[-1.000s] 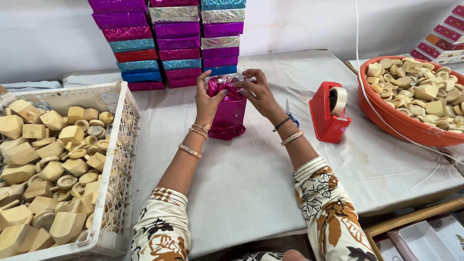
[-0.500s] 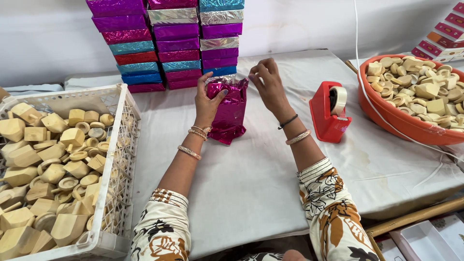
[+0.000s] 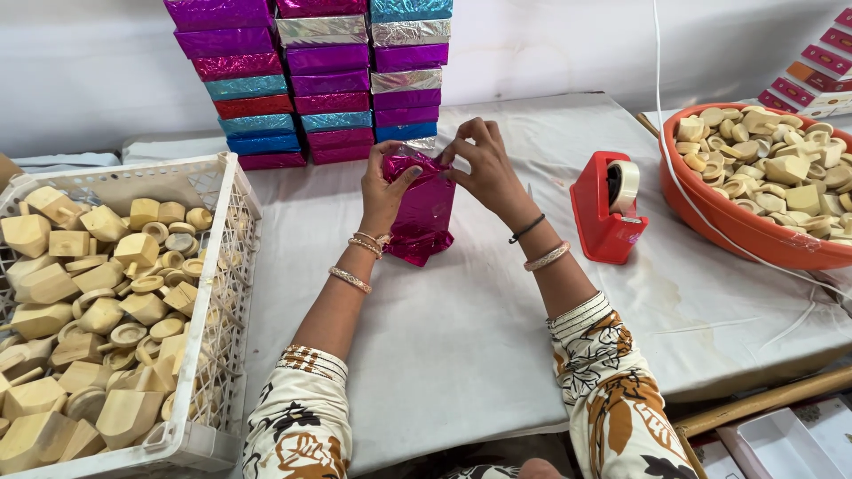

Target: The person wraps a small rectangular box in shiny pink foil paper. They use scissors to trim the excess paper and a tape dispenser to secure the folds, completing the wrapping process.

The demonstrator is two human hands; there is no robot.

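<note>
A box half wrapped in shiny magenta foil (image 3: 423,213) stands upright on the white cloth at the table's middle. My left hand (image 3: 384,188) presses against its left side near the top, thumb on the foil. On its upper right edge, my right hand (image 3: 480,168) pinches the folded foil with the fingertips. Both wrists wear bangles.
Stacks of foil-wrapped boxes (image 3: 315,80) in purple, teal, red and silver stand behind. A white crate (image 3: 232,231) of wooden pieces sits at the left. A red tape dispenser (image 3: 605,206) and an orange tub (image 3: 737,226) of wooden pieces are at the right. A white cord (image 3: 679,182) crosses the tub.
My right hand lifted off the box half a second ago and has come back down onto the top right fold. The left hand has stayed on the box.
</note>
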